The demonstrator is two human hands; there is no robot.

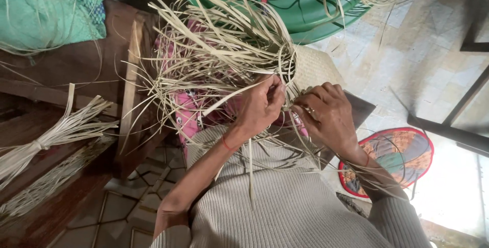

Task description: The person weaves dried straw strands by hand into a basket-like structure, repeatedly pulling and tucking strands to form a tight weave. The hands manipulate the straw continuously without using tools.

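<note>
Straw-pale strips fan stiffly out of the half-woven mat, flat, dry and springy. Just below its tight-plaited edge, the left hand and right hand both pinch strands, fingers closed. Slack grip could let the weave spring loose; sharp bending might crack a strip.

Loose straw strips spill over the woven piece, hiding most of it; the left hand curls inward beside those strips, fingertips out of sight, so its grip can't be read; above the strips, the green tub runs off the top edge.
</note>
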